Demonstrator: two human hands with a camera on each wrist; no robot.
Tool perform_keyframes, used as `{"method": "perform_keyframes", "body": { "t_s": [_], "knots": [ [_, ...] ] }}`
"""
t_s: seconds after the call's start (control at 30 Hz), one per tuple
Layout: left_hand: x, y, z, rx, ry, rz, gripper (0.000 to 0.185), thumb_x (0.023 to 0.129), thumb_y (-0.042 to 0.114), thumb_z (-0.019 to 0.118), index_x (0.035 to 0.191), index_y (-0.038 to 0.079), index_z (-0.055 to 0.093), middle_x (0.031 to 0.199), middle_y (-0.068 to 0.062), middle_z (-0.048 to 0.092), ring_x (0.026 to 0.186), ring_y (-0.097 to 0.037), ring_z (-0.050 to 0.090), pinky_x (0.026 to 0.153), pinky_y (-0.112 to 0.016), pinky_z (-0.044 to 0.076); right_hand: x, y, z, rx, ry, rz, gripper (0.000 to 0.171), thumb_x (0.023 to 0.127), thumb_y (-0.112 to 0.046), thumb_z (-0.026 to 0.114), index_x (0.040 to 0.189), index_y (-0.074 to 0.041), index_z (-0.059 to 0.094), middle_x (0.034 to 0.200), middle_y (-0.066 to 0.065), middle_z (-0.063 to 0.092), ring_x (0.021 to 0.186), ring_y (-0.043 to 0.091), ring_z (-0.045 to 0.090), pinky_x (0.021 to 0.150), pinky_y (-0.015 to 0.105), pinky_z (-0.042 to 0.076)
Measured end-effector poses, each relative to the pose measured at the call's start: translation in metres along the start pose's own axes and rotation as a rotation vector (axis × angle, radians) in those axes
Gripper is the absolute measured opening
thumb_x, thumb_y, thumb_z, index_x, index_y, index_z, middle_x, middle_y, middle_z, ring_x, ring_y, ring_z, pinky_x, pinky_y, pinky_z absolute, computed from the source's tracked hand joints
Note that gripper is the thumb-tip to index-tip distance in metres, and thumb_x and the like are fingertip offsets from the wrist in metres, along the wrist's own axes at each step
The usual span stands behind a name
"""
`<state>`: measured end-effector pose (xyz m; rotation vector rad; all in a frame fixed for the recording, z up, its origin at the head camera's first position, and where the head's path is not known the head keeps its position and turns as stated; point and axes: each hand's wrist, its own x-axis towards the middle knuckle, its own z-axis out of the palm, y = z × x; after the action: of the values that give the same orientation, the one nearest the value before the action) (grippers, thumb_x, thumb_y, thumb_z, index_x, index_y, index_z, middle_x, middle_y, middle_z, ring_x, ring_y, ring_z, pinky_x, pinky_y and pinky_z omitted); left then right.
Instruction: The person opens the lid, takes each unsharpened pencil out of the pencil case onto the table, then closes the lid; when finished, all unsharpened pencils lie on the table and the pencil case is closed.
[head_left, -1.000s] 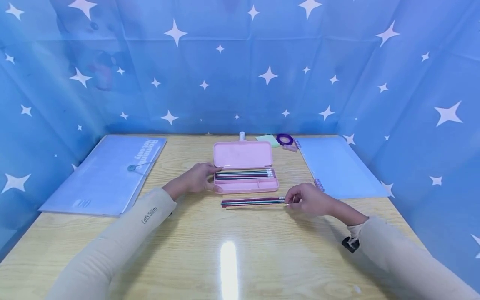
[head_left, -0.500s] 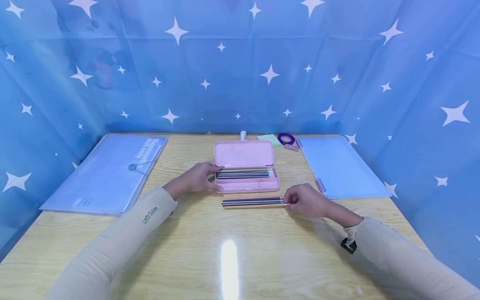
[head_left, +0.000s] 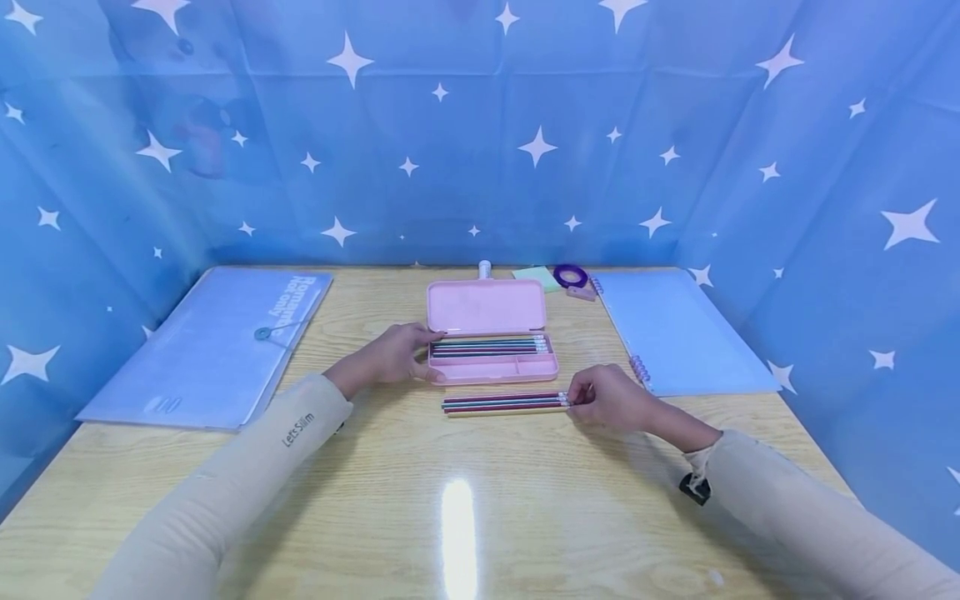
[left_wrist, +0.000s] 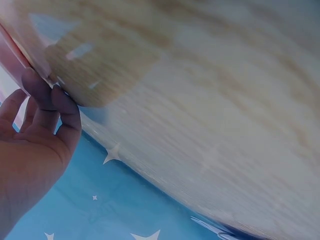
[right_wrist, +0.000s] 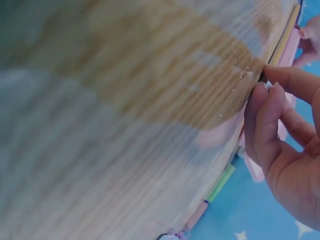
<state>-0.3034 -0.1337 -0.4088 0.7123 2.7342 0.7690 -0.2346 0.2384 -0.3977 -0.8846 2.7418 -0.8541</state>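
A pink pencil case [head_left: 474,367] lies with its lid raised, several pencils [head_left: 489,346] with white eraser ends in its rear compartment. My left hand [head_left: 393,354] grips the case's left end, thumb at the front corner and fingers toward the hinge. In front of the case, several more pencils [head_left: 502,402] lie side by side on the table. With fingertips, my right hand [head_left: 611,398] pinches the eraser end of the nearest one, a yellow pencil [head_left: 502,413]. The right wrist view shows the thumb and fingers of that hand [right_wrist: 285,130] meeting at the pencil's end.
A translucent folder [head_left: 202,350] lies at the left of the wooden table [head_left: 360,500]. On the right is a spiral notebook [head_left: 682,333]. Behind the case are a white cylindrical item [head_left: 484,269], pale green sticky notes [head_left: 534,277], a purple tape ring [head_left: 570,276] and a small pink block [head_left: 581,293].
My right hand has shifted slightly left with the yellow pencil, which now lies closer alongside the other loose pencils. The left hand and the case stay put.
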Motion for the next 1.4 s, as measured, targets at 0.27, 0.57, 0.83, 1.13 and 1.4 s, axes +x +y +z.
{"method": "perform_keyframes", "body": {
  "t_s": [0.27, 0.57, 0.83, 1.13, 1.4],
  "knots": [
    [0.001, -0.001, 0.001, 0.018, 0.005, 0.021, 0.097, 0.071, 0.053, 0.081, 0.149, 0.010, 0.044, 0.141, -0.013, 0.055, 0.133, -0.030, 0.048, 0.112, -0.043, 0.036, 0.004, -0.005, -0.006, -0.031, 0.000, 0.030, 0.012, 0.082, -0.008, 0.080, 0.079, -0.013, 0.069, 0.074, -0.007, 0.066, 0.069, 0.007, 0.062, 0.063, 0.025, 0.053],
    [-0.001, -0.002, 0.000, 0.004, 0.001, 0.000, 0.097, 0.071, 0.053, 0.081, 0.149, 0.011, 0.043, 0.141, -0.013, 0.054, 0.133, -0.030, 0.047, 0.113, -0.043, 0.036, 0.042, -0.010, -0.017, -0.036, 0.000, 0.020, 0.005, 0.086, -0.010, 0.076, 0.087, -0.009, 0.072, 0.081, -0.003, 0.068, 0.060, 0.010, 0.057, 0.060, 0.029, 0.050],
    [0.001, -0.005, 0.002, 0.022, 0.007, 0.014, 0.096, 0.071, 0.055, 0.081, 0.149, 0.013, 0.044, 0.139, -0.012, 0.055, 0.131, -0.029, 0.049, 0.112, -0.043, 0.037, 0.076, -0.003, -0.015, -0.044, 0.010, 0.027, 0.007, 0.089, -0.008, 0.072, 0.095, -0.004, 0.072, 0.086, 0.003, 0.067, 0.055, 0.012, 0.047, 0.058, 0.031, 0.046],
    [0.001, -0.002, 0.001, 0.026, 0.007, 0.014, 0.096, 0.071, 0.054, 0.081, 0.149, 0.012, 0.044, 0.137, -0.012, 0.056, 0.129, -0.029, 0.050, 0.111, -0.043, 0.038, 0.093, 0.010, -0.015, -0.066, -0.042, 0.100, 0.007, 0.089, -0.012, 0.075, 0.094, -0.007, 0.075, 0.090, 0.003, 0.071, 0.082, 0.020, 0.060, 0.078, 0.038, 0.051],
    [0.000, -0.003, 0.001, 0.022, 0.005, 0.013, 0.096, 0.071, 0.055, 0.080, 0.149, 0.012, 0.045, 0.139, -0.012, 0.056, 0.131, -0.029, 0.049, 0.112, -0.043, 0.037, 0.095, 0.011, -0.015, -0.085, -0.050, 0.091, 0.010, 0.088, -0.012, 0.076, 0.096, -0.008, 0.077, 0.089, 0.000, 0.072, 0.086, 0.019, 0.063, 0.084, 0.041, 0.053]
  ]
}}
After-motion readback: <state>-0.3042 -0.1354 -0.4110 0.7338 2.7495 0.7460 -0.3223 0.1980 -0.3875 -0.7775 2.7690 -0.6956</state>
